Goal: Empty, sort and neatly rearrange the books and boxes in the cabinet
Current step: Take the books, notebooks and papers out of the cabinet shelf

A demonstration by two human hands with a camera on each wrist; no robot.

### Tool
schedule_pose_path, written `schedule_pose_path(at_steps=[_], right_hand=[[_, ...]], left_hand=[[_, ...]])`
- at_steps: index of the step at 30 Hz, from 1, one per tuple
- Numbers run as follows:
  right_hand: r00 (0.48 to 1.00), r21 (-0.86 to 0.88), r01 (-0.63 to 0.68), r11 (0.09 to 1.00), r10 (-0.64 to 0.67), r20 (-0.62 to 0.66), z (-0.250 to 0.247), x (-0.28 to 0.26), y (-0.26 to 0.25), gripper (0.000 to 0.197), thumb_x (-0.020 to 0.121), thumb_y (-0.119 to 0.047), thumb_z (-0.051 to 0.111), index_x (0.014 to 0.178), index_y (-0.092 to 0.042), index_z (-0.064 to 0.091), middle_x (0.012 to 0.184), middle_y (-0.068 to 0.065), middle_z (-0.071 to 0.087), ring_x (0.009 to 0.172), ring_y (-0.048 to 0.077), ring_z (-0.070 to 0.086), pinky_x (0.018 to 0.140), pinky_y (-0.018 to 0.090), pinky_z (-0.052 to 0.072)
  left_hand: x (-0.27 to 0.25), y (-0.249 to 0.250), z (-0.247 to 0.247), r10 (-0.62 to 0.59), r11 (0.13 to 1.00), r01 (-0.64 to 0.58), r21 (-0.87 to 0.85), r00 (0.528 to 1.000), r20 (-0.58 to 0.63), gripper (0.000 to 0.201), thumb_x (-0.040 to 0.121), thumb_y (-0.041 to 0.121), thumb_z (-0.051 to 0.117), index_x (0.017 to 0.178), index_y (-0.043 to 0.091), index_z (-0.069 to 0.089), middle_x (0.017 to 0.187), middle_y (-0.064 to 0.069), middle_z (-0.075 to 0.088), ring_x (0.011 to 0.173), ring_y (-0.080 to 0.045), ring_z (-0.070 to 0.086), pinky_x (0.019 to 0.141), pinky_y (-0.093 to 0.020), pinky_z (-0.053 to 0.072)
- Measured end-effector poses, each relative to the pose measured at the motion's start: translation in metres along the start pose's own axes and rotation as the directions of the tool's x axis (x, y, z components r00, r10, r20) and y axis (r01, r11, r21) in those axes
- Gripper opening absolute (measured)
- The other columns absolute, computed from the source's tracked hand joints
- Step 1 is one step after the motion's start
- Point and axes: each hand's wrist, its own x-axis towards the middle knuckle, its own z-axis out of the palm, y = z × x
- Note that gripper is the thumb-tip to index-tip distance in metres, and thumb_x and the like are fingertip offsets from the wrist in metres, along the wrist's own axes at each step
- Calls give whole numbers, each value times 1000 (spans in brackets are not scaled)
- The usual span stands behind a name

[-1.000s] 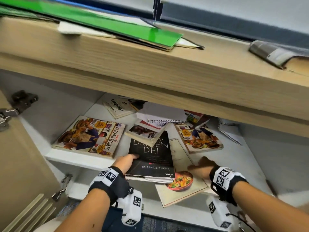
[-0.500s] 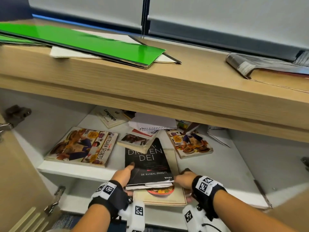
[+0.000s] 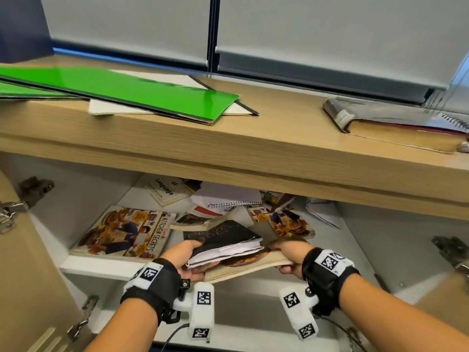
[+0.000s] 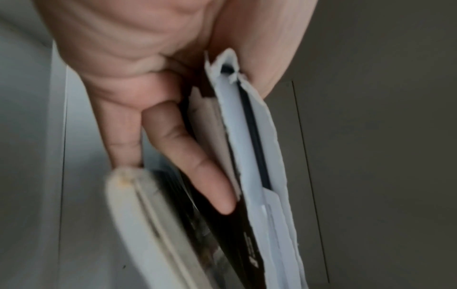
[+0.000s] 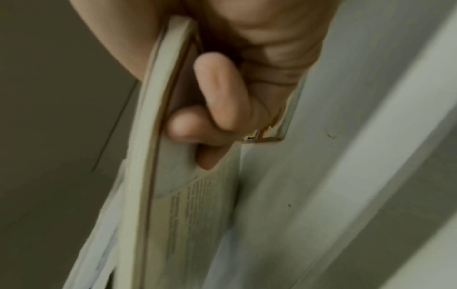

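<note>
A black book (image 3: 223, 236) with white pages lies on a larger cream cookbook (image 3: 246, 266), both raised at the front edge of the white cabinet shelf (image 3: 86, 267). My left hand (image 3: 191, 254) grips the black book's left side. In the left wrist view its fingers (image 4: 197, 166) lie under the black book (image 4: 247, 234), above the cream cookbook (image 4: 148, 224). My right hand (image 3: 283, 257) grips the cookbook's right edge. The right wrist view shows its fingers (image 5: 217, 93) curled under the cookbook (image 5: 150, 136).
Still on the shelf are a Kitchen Secrets cookbook (image 3: 121, 235), a Language book (image 3: 165, 190), a spiral notebook (image 3: 225, 199), a thin paperback (image 3: 198, 221) and another cookbook (image 3: 289, 223). A green folder (image 3: 127, 90) and a grey book (image 3: 380, 123) lie on the cabinet top. Open doors flank both sides.
Both hands have closed on the two stacked books and lifted their front edge off the shelf toward me. My head has tilted up, showing more of the cabinet top.
</note>
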Motion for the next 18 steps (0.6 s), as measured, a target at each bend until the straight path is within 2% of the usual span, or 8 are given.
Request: schedule_pose_path(at_steps=[2, 4, 5, 7, 11, 13, 15, 18], right_hand=[[999, -42, 20, 999, -22, -34, -2, -12, -9, 18, 95, -12, 52, 84, 0, 60, 74, 18, 63, 36, 17, 52, 29, 17, 32], [997, -88, 33, 996, -39, -65, -5, -27, -13, 21, 95, -10, 48, 84, 3, 60, 74, 21, 63, 36, 19, 52, 29, 17, 33], [996, -112, 43, 993, -51, -74, -7, -35, -13, 21, 95, -9, 46, 86, 5, 59, 73, 21, 63, 36, 20, 52, 29, 17, 33], [993, -158, 72, 985, -86, -82, -13, -52, -12, 22, 95, -8, 47, 88, 9, 59, 63, 20, 63, 35, 21, 52, 30, 18, 34], [983, -270, 132, 954, -161, -91, -20, -88, -14, 19, 95, -12, 51, 86, 4, 54, 71, 20, 66, 39, 22, 55, 32, 20, 38], [975, -337, 161, 928, -203, -90, -23, -108, -17, 15, 94, -11, 51, 82, -2, 49, 68, 18, 64, 38, 21, 54, 32, 20, 38], [968, -406, 186, 895, -238, -81, -26, -127, -20, 12, 93, -10, 50, 83, -4, 48, 60, 14, 60, 34, 20, 52, 32, 19, 37], [960, -492, 216, 843, -276, -50, -30, -158, -26, 9, 91, -7, 51, 84, -1, 49, 58, 15, 55, 31, 21, 50, 31, 18, 36]], left_hand=[[-10, 0, -1, -3, 1000, 3, -9, 999, 44, 32, 101, 25, 41, 88, 2, 59, 62, -15, 69, 46, -22, 60, 49, -26, 45], [-22, -1, -2, 0, 1000, 0, 1, 999, 38, 29, 101, 24, 44, 89, 2, 59, 61, -14, 69, 47, -24, 64, 48, -33, 52], [-29, -2, -3, 5, 1000, -5, 5, 999, 36, 25, 100, 22, 48, 90, 2, 59, 60, -14, 69, 47, -24, 67, 54, -40, 56], [-47, -5, -2, 22, 1000, -23, 9, 999, 35, 18, 98, 18, 51, 90, 4, 59, 59, -14, 69, 47, -25, 68, 70, -49, 53], [-73, -10, 0, 32, 999, -31, -14, 998, 50, 18, 97, 17, 53, 89, 3, 61, 61, -16, 69, 47, -27, 68, 79, -51, 50], [-88, -10, 1, 48, 999, -47, -12, 997, 60, 16, 96, 17, 55, 94, 2, 61, 63, -16, 70, 48, -27, 68, 77, -52, 53], [-103, -8, 3, 67, 998, -68, 6, 995, 73, 16, 94, 18, 59, 101, 3, 61, 68, -16, 70, 51, -28, 68, 68, -53, 56], [-128, -4, 5, 93, 994, -98, 44, 991, 97, 15, 93, 17, 59, 97, 3, 61, 68, -16, 71, 51, -27, 68, 60, -51, 57]])
